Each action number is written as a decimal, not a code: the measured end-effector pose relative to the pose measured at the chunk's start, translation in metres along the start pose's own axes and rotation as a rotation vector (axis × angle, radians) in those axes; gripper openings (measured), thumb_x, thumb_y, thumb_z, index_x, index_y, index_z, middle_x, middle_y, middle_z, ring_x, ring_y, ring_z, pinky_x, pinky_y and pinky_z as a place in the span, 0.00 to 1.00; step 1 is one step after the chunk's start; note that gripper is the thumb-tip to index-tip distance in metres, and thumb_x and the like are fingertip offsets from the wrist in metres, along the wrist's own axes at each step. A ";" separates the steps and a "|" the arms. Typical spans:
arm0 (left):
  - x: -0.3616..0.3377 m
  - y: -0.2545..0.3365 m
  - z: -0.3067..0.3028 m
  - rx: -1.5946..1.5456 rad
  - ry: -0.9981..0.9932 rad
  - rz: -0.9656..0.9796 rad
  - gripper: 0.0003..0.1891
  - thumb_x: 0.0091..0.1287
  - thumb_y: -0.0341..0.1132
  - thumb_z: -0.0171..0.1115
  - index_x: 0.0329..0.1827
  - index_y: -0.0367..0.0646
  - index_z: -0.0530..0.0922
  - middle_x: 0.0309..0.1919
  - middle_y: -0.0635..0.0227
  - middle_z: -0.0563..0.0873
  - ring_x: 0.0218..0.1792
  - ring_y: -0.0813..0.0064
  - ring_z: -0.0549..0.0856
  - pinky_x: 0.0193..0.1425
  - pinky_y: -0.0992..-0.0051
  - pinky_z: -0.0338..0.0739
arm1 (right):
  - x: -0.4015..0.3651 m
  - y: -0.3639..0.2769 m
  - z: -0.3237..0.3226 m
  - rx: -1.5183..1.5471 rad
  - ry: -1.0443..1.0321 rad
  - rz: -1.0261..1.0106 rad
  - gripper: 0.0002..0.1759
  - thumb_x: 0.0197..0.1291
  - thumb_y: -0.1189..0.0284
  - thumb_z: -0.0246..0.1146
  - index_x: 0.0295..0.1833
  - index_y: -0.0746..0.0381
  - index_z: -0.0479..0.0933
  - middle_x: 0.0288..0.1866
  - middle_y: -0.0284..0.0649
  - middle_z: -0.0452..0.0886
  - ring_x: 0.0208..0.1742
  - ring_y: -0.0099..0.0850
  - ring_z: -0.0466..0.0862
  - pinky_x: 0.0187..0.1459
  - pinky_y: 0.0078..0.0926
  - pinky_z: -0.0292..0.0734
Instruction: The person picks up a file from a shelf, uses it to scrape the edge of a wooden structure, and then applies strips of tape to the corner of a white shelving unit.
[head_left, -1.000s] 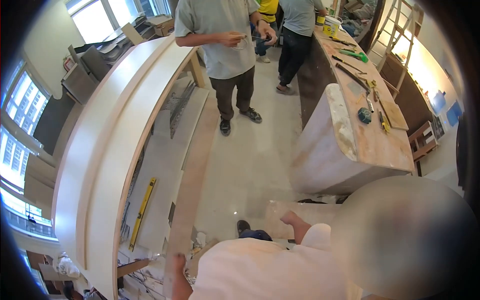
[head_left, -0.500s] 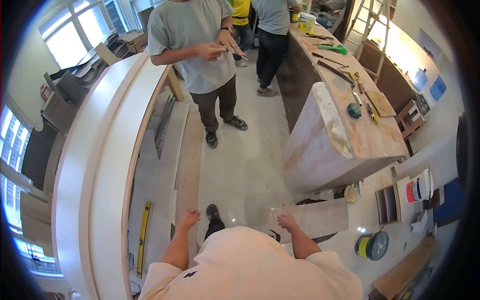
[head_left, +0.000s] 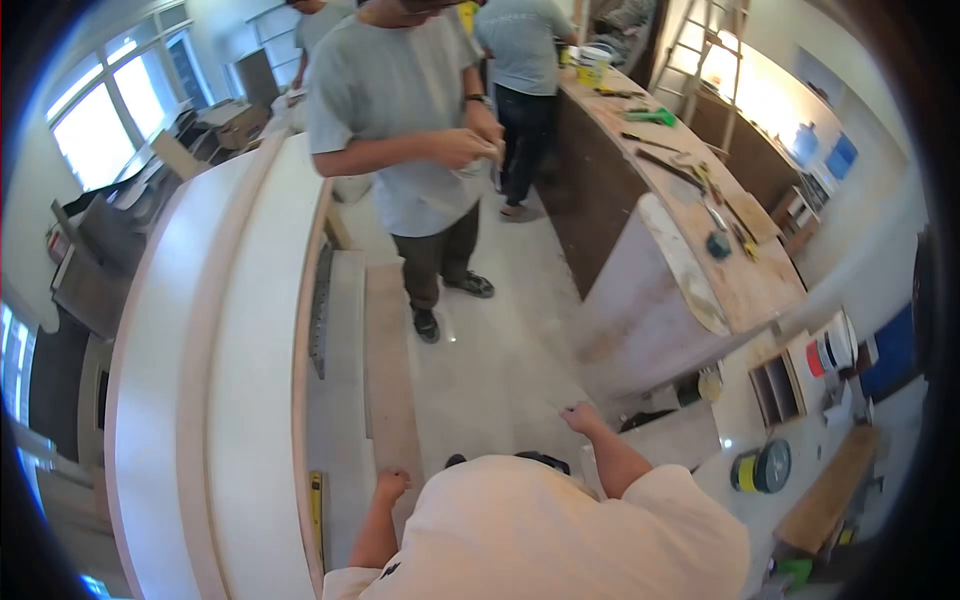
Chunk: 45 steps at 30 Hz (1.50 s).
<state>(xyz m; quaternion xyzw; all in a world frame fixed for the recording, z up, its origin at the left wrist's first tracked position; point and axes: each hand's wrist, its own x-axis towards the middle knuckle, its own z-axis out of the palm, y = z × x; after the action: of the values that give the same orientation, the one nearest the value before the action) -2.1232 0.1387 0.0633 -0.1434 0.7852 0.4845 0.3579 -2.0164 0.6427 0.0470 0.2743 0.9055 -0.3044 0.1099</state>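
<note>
My left hand hangs low beside my body, its fingers curled, above the boards on the floor near the long white curved counter. My right hand is held out over the pale floor, loosely closed; whether something small is in it cannot be made out. Nearest to my left hand is a yellow spirit level lying by the counter's base. Ahead, a person in a grey shirt stands facing me with both hands together at chest height, around something small.
A wooden counter at the right bears several tools and a green tool. Buckets and an open box stand on the floor at the right. A ladder and other people are behind.
The view has shifted forward and turned. The person ahead appears nearer, hands now drawn together. My left hand is lower in view, and my right hand is slightly higher.
</note>
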 end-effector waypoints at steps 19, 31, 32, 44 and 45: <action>0.097 0.032 -0.023 0.617 -0.063 0.189 0.14 0.59 0.39 0.57 0.36 0.39 0.84 0.43 0.46 0.83 0.47 0.49 0.81 0.55 0.59 0.74 | 0.037 0.079 -0.016 -0.583 -0.548 0.069 0.16 0.60 0.65 0.53 0.50 0.59 0.78 0.49 0.45 0.81 0.48 0.42 0.82 0.50 0.39 0.76; 0.137 0.075 -0.023 0.665 -0.075 0.169 0.19 0.60 0.43 0.58 0.40 0.33 0.82 0.44 0.45 0.82 0.50 0.48 0.80 0.55 0.61 0.74 | 0.069 -0.019 -0.039 0.145 -0.024 0.127 0.22 0.58 0.56 0.58 0.44 0.63 0.82 0.43 0.52 0.82 0.46 0.52 0.80 0.51 0.42 0.74; 0.138 0.077 -0.022 0.681 -0.061 0.185 0.18 0.60 0.43 0.59 0.40 0.33 0.82 0.44 0.45 0.82 0.50 0.48 0.80 0.55 0.61 0.74 | 0.069 -0.012 -0.036 0.162 -0.005 0.110 0.21 0.57 0.56 0.58 0.44 0.63 0.82 0.43 0.53 0.82 0.45 0.53 0.80 0.50 0.42 0.74; 0.127 0.069 -0.018 0.970 -0.122 0.421 0.19 0.64 0.43 0.51 0.43 0.36 0.82 0.45 0.48 0.83 0.52 0.49 0.79 0.60 0.61 0.71 | 0.015 0.063 -0.011 -0.333 -0.404 0.193 0.19 0.63 0.60 0.50 0.46 0.61 0.80 0.42 0.48 0.83 0.44 0.45 0.83 0.48 0.41 0.76; 0.123 0.065 -0.019 0.995 -0.095 0.384 0.18 0.65 0.42 0.50 0.43 0.37 0.82 0.45 0.50 0.83 0.52 0.50 0.80 0.59 0.61 0.72 | 0.017 0.065 -0.007 -0.371 -0.335 0.084 0.20 0.61 0.58 0.53 0.42 0.64 0.80 0.40 0.49 0.83 0.42 0.44 0.84 0.46 0.39 0.77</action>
<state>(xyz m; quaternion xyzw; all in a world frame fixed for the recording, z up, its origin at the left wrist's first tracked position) -2.2549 0.1690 0.0248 0.2120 0.9151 0.1164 0.3226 -1.9938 0.6978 0.0147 0.2327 0.9027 -0.1695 0.3197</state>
